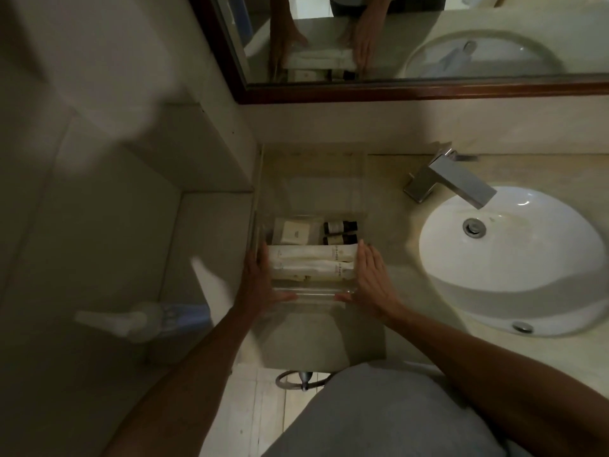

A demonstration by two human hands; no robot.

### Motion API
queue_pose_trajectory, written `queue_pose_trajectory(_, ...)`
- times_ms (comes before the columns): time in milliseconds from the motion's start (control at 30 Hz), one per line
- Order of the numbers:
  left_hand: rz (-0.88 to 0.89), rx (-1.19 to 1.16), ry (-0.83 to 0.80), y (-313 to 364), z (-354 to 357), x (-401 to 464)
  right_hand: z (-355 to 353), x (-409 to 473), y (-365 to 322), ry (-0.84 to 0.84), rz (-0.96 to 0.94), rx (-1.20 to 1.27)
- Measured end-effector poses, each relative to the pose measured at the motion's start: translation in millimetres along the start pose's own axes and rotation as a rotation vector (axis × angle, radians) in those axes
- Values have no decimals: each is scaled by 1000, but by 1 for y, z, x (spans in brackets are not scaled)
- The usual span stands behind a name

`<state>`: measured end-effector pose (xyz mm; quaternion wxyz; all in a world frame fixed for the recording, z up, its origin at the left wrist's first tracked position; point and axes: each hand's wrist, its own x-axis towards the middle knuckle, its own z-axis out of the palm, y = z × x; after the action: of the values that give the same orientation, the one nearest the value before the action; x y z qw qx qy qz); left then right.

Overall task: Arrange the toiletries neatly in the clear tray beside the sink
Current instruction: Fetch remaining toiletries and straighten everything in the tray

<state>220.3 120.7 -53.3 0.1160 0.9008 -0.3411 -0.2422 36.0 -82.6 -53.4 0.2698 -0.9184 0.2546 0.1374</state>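
A clear tray point(313, 293) sits on the counter left of the sink. Inside lie white tubes point(313, 262) side by side at the front, a white soap box point(295, 233) at the back left and two dark small bottles point(340, 232) at the back right. My left hand point(260, 282) presses flat against the tray's left wall, thumb along its front rim. On the opposite side, my right hand point(370, 278) lies flat on the right wall, thumb also on the front rim. Both hands clasp the tray between them.
A white oval sink point(514, 262) with a square chrome faucet point(451, 179) lies to the right. A framed mirror point(395, 44) hangs behind. A tiled wall and ledge stand at the left, with a blurred white-and-blue bottle point(145, 319) there. The counter's front edge is near my body.
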Motion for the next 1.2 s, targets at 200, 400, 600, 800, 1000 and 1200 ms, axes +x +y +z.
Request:
queue_pose_trajectory(200,-6,-42,41,9,-8,10,-5,6,6,45,2,84)
queue_pose_trajectory(400,14,-46,106,12,-14,23,-15,23,7,114,7,78)
queue_pose_trajectory(600,10,-48,140,15,-22,45,-26,37,6,224,2,86)
queue_pose_trajectory(800,-46,2,195,23,-23,59,-29,49,2,356,17,-39)
queue_pose_trajectory(1000,298,233,336,23,-16,59,-25,56,10,345,-141,-228)
queue_pose_trajectory(1200,422,303,356,11,-10,67,-22,57,15,282,-122,-255)
